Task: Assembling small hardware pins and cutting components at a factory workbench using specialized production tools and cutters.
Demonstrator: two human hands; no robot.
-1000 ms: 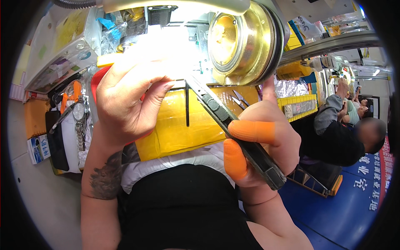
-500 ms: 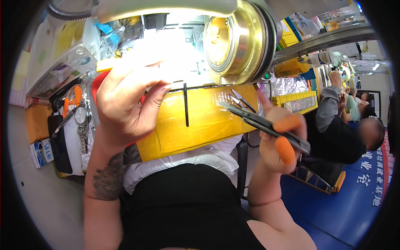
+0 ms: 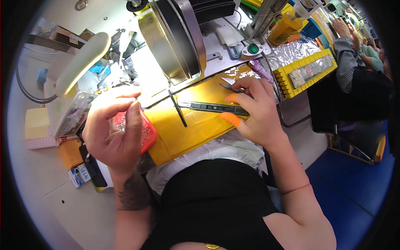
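My left hand (image 3: 114,131) is raised beside a red tray (image 3: 151,139) holding small shiny bits. Its thumb and forefinger are pinched together; whatever is between them is too small to make out. Over the yellow board (image 3: 166,143), my right hand (image 3: 258,110) has orange covers on two fingertips, which close around a dark utility knife (image 3: 208,107). The knife points left, low over the board; I cannot tell whether it rests there. Another finger reaches a pointed metal tool (image 3: 227,86), partly hidden by the hand. A thin black stick (image 3: 178,109) lies near the knife's tip.
A large brass-coloured drum (image 3: 160,46) stands behind the board, with a lit lamp (image 3: 85,62) to its left. At the right are a purple lighter (image 3: 260,70), a green button (image 3: 253,48) and a yellow bin (image 3: 287,85). A co-worker's sleeve (image 3: 345,62) shows farther right.
My right hand has brought the utility knife down and left, onto or just above the board. My left hand stays pinched. The view has shifted, uncovering more of the red tray.
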